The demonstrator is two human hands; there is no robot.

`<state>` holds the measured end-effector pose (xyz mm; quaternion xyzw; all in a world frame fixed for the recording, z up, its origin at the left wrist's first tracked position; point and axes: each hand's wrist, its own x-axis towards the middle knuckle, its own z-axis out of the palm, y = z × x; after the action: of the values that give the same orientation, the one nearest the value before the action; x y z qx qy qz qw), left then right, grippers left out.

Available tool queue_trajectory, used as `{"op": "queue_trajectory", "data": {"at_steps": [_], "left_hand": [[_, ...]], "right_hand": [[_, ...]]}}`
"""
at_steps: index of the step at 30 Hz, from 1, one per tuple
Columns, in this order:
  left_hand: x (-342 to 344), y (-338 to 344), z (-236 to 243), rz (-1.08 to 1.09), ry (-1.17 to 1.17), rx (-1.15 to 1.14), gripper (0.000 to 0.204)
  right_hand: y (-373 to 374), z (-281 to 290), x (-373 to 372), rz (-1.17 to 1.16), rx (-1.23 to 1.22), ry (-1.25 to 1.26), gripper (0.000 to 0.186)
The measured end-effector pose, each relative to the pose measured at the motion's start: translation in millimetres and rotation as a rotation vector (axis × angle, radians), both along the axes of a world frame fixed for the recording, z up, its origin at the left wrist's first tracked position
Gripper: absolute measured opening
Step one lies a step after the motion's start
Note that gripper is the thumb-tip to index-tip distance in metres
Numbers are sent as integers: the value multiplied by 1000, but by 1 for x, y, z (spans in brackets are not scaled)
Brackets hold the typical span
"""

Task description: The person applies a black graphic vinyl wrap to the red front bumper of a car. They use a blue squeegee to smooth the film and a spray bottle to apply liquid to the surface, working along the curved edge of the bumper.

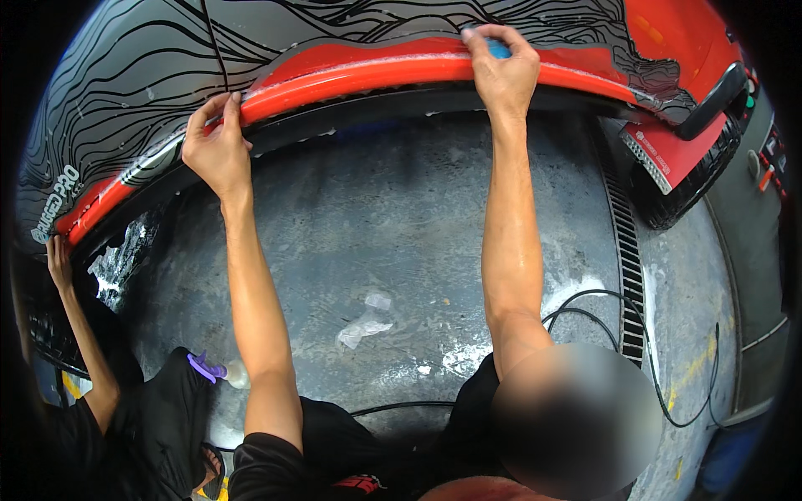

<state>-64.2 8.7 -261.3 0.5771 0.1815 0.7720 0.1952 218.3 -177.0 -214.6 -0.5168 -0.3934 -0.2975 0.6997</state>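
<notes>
A car's side curves across the top, covered in grey film with black wavy lines (pixel 359 52). Below it runs a glossy red sill (pixel 368 82). My left hand (pixel 219 150) is at the sill near a door seam, fingers pinched at the panel's lower edge; what lies between the fingertips is too small to tell. Further right, my right hand (pixel 508 75) is closed round a small blue tool (pixel 499 48), mostly covered by the fingers, and presses it against the red-and-grey border. Whitish wet streaks run along the sill's upper edge.
At far left a co-worker's hand (pixel 58 263) touches the sill's end. A purple-topped spray bottle (pixel 209 367) is beside that person's leg. Scraps of film (pixel 365 332) lie on the wet floor. A drain grate (pixel 625 259), a black hose (pixel 643 313) and a tyre (pixel 668 196) are right.
</notes>
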Motion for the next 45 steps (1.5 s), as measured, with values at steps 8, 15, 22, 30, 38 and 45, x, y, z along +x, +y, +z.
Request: {"op": "queue_trajectory", "data": {"at_steps": [8,15,22,30,38,45], "left_hand": [[3,-2,1,8,18,-16,21],[0,-15,11,69,70,27,19],[23,-90,34,-464,312,65,22],[46,-121,31,-646,213,101,23],[35,-100,33,-929,289,27,17],[29,-102,35,-1030,319,-61,29]], "right_hand": [[7,-3,9,-76,176,28,21],[8,10,-2,335,80,-138,19],[-5,15,-32,1205,-151,69,27],[3,6,-67,1246,-332,56,30],[12,11,-79,1010,-189,-37,14],[15,11,-84,922,-148,-171,26]]}}
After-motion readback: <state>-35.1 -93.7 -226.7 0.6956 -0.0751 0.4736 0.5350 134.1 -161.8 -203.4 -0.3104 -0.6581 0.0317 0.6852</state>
